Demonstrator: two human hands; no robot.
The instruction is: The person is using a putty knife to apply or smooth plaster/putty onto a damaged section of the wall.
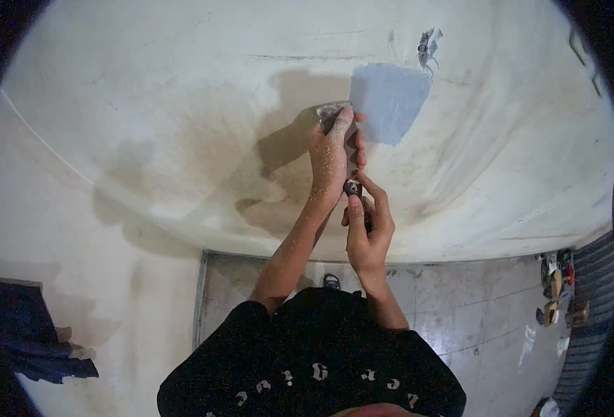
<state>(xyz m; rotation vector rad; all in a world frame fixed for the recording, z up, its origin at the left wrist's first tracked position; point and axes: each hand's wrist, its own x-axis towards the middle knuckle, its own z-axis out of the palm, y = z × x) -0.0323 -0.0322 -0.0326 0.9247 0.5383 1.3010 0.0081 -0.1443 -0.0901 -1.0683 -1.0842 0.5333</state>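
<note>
My left hand (331, 156) is closed around the dark, dusty body of a long hand tool (326, 111), its thumb near the top end, its fingertips showing along the right side. My right hand (368, 229) grips the tool's dark lower handle (353, 186) just below. The tool is held in front of an off-white wall (488, 139) with brown smudges, beside a smooth grey-blue patch (397, 104). Whether it touches the wall I cannot tell. A small damaged spot (424, 45) sits above the patch. Pale dust coats my left hand and forearm.
Below is a tiled floor (481, 292) with my sandal (331, 281). Shoes (552, 309) lie at the right beside a ribbed metal shutter (592, 306). Dark cloth (15, 326) hangs at the lower left on a side wall (133, 320).
</note>
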